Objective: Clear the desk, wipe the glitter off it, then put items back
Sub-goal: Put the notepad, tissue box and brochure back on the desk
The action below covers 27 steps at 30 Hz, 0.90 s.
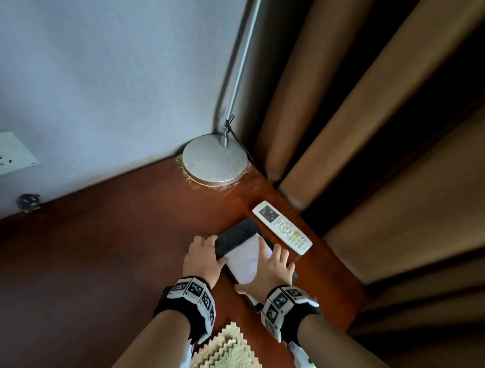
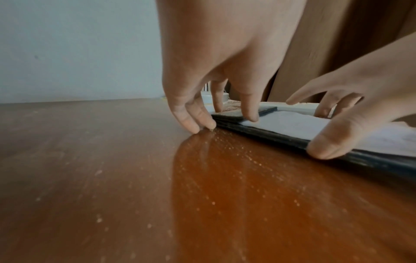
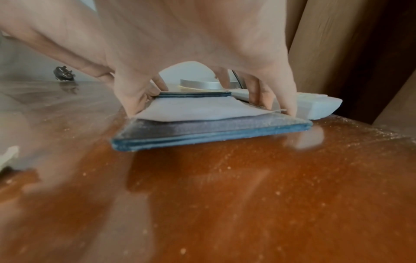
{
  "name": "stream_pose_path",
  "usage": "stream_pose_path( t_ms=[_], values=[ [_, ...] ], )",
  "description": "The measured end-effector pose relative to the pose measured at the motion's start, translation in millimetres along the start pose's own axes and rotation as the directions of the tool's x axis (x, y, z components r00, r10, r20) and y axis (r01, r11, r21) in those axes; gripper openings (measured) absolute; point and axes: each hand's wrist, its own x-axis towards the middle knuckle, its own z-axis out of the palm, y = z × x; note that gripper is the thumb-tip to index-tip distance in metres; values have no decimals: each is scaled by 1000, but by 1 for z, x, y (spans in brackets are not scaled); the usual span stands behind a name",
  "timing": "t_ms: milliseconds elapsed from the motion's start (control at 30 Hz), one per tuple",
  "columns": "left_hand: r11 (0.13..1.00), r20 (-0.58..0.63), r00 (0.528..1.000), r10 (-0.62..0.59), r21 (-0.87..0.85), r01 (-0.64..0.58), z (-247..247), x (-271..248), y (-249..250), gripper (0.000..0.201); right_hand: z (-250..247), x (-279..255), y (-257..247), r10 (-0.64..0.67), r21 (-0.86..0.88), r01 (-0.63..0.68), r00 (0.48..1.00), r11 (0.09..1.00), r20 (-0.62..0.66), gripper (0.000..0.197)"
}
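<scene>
Near the lower middle of the head view, both hands close on a stack of dark folders (image 1: 238,234) lying flat on the reddish-brown desk (image 1: 100,259), with a white sheet of paper (image 1: 246,260) on top of the stack. The left hand (image 1: 201,256) takes the stack's left edge, fingers curled down over it and fingertips (image 2: 206,122) touching the desk beside the edge in the left wrist view. The right hand (image 1: 270,271) spans the lower right part of the stack, its thumb against the near left edge and its fingers (image 3: 290,105) down along the right edge, so the stack sits clamped between the two hands. Fine pale glitter (image 2: 225,147) speckles the desk around the stack, thickest just beside the left fingertips. A white remote control (image 1: 282,226) lies just to the right of the stack, slanted toward the lower right. At the upper middle, a round silver lamp base (image 1: 215,162) stands in the desk's corner, ringed with glitter. A pale green cloth (image 1: 229,357) with a zigzag edge lies at the bottom of the frame between the forearms. Brown curtains (image 1: 372,122) fill the right side.
</scene>
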Motion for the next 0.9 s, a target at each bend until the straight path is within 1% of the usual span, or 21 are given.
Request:
stream_pose_path(
  t_ms=[133, 233, 300, 367, 433, 533, 600, 700, 800, 900],
  values=[
    [1000, 9, 1000, -1, -19, 1, 1, 1, -2, 56, 3, 0, 1, -2, 13, 2, 1000, 1000, 2, 123],
    [1000, 13, 1000, -3, -21, 3, 1, 2, -4, 55, 3, 2, 1, -20, -23, 20, 1000, 1000, 5, 122],
    [1000, 20, 1000, -1, -3, 1, -1, 2, -4, 54, -1, 4, 1, -41, -38, 41, 999, 998, 7, 118],
    [1000, 26, 1000, -2, 7, 2, -5, 3, -3, 51, -10, 7, 1, -99, -21, 98, 994, 995, -48, 104],
    [1000, 1, 1000, -6, 10, 6, -14, 4, -3, 45, -24, 11, -2, -189, 32, 194, 974, 980, -124, 82],
    [1000, -100, 995, 0, -3, -1, -35, 6, -1, 36, -55, 18, -12, -307, 68, 324, 933, 944, -187, 46],
    [1000, -172, 985, 6, -15, -9, -56, 6, -2, 32, -77, 20, -28, -364, 28, 378, 906, 925, -216, 34],
    [999, -281, 960, 1, -37, -12, -92, 0, -9, 29, -103, 20, -62, -438, -29, 451, 849, 892, -296, 31],
    [996, -394, 917, -62, -82, 33, -130, -19, -31, 29, -122, 10, -110, -565, -70, 581, 747, 811, -350, 30],
    [978, -484, 851, -204, -145, 152, -161, -56, -68, 30, -129, -16, -166, -725, -104, 734, 621, 671, -298, 30]
  ],
)
